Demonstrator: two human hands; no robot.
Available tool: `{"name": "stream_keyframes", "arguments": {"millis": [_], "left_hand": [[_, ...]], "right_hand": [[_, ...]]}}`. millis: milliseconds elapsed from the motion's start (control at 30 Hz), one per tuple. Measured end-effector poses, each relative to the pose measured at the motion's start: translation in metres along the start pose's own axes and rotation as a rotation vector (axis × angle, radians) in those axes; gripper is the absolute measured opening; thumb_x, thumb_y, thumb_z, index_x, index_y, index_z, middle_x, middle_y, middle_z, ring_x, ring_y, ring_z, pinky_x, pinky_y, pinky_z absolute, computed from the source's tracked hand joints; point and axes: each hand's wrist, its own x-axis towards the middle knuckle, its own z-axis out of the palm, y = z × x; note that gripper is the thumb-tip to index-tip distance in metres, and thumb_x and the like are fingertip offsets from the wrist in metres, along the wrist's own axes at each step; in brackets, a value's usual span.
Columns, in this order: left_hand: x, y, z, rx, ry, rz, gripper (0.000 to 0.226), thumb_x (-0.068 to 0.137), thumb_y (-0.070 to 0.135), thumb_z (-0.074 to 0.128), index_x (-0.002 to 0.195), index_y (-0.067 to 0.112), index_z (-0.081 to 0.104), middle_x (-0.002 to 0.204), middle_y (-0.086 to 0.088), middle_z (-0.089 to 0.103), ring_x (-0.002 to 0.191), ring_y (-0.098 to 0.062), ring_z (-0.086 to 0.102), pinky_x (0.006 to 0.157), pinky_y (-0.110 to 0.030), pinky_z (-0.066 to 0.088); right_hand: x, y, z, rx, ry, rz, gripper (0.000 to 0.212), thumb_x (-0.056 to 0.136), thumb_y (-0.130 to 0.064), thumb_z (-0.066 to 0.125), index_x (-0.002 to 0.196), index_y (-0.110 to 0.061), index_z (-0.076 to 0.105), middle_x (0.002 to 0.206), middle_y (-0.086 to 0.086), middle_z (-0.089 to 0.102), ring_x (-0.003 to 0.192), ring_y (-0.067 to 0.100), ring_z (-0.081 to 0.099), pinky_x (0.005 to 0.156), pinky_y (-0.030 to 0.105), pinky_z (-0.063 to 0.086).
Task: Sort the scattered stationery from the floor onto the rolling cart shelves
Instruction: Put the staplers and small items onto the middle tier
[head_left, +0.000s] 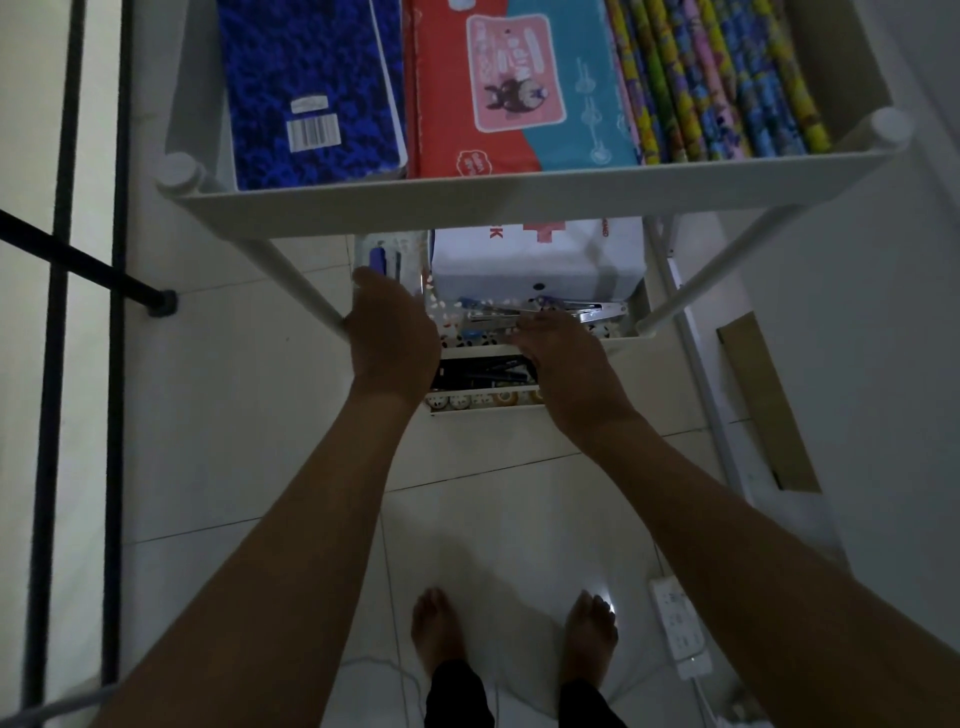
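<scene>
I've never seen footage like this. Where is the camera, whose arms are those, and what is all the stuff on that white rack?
There is no machine here: a person wears a camera on the head, so you look down along their bare arms to their feet. The white rack is a rolling cart. Its top shelf holds blue notebooks, a red and blue box and rolls of patterned wrapping paper. Both hands reach to the middle shelf, where a white box and pens lie. The left hand sits by a clear packet; the right hand rests among the pens. Whether either hand grips anything is hidden.
</scene>
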Motion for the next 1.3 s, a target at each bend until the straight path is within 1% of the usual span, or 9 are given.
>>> {"name": "stream_keyframes", "arguments": {"millis": [100,200,333,467,600,700,867,1167,1300], "left_hand": [[0.002,0.005,0.0,-0.254,0.039,-0.107,0.046,0.096,0.027,0.055,0.128,-0.003,0.04,0.122,-0.015,0.059,0.108,-0.027,0.059,0.077,-0.025,0.044],[0.019,0.004,0.003,-0.357,0.066,-0.197,0.051,0.092,0.036,0.059,0.129,0.003,0.047,0.121,-0.01,0.059,0.108,-0.023,0.058,0.076,-0.02,0.038],[0.03,0.006,0.008,-0.291,0.137,-0.166,0.052,0.089,0.038,0.064,0.127,0.005,0.05,0.126,-0.012,0.053,0.112,-0.024,0.055,0.084,-0.022,0.037],[0.046,0.013,0.006,-0.25,0.182,-0.116,0.046,0.085,0.033,0.069,0.121,0.007,0.056,0.123,-0.009,0.058,0.113,-0.022,0.058,0.09,-0.024,0.042],[0.063,0.02,0.001,-0.163,0.097,-0.206,0.031,0.096,0.032,0.055,0.118,0.012,0.058,0.124,-0.002,0.061,0.119,-0.018,0.055,0.081,-0.015,0.029],[0.071,0.016,0.005,-0.079,-0.035,-0.208,0.024,0.097,0.035,0.053,0.104,0.013,0.06,0.122,-0.002,0.061,0.115,-0.019,0.055,0.086,-0.022,0.035],[0.076,0.007,0.013,0.111,0.047,-0.063,0.043,0.093,0.033,0.063,0.122,0.002,0.057,0.131,-0.014,0.058,0.128,-0.03,0.048,0.107,-0.032,0.033],[0.07,0.0,0.019,0.027,0.037,0.075,0.025,0.088,0.013,0.058,0.11,0.003,0.064,0.112,-0.015,0.066,0.107,-0.03,0.061,0.086,-0.028,0.043],[0.065,-0.01,0.017,0.165,0.14,0.134,0.023,0.089,0.004,0.054,0.11,-0.002,0.061,0.11,-0.021,0.064,0.106,-0.036,0.061,0.095,-0.042,0.047]], "right_hand": [[-0.004,-0.004,0.001,-0.097,0.044,-0.055,0.032,0.084,0.005,0.063,0.114,-0.005,0.067,0.12,0.012,0.064,0.119,0.025,0.056,0.103,0.035,0.047],[-0.012,-0.003,0.005,-0.156,0.02,-0.066,0.045,0.081,0.006,0.065,0.125,-0.004,0.059,0.132,0.014,0.056,0.128,0.03,0.048,0.109,0.038,0.041],[-0.02,0.002,0.005,-0.197,0.006,-0.09,0.063,0.077,0.012,0.062,0.135,-0.008,0.049,0.141,0.013,0.047,0.135,0.031,0.04,0.113,0.038,0.032],[-0.02,0.001,0.003,-0.19,-0.015,-0.104,0.069,0.075,0.012,0.06,0.139,-0.009,0.044,0.144,0.012,0.044,0.136,0.032,0.037,0.112,0.043,0.037],[-0.022,0.001,0.002,-0.175,-0.018,-0.108,0.075,0.072,0.012,0.063,0.141,-0.008,0.04,0.146,0.012,0.042,0.138,0.032,0.035,0.113,0.045,0.036],[-0.024,0.001,0.002,-0.171,-0.02,-0.109,0.079,0.071,0.009,0.067,0.142,-0.01,0.039,0.147,0.01,0.042,0.14,0.029,0.032,0.114,0.045,0.034],[-0.025,0.0,0.0,-0.17,-0.012,-0.106,0.081,0.066,0.006,0.073,0.139,-0.011,0.042,0.146,0.008,0.044,0.139,0.029,0.034,0.115,0.042,0.03],[-0.029,-0.003,0.001,-0.194,-0.02,-0.111,0.084,0.069,0.002,0.072,0.143,-0.012,0.036,0.151,0.007,0.037,0.143,0.026,0.027,0.118,0.043,0.023],[-0.027,-0.007,-0.002,-0.182,-0.038,-0.083,0.08,0.073,0.0,0.069,0.144,-0.014,0.036,0.153,0.006,0.034,0.146,0.023,0.022,0.12,0.041,0.017]]}}
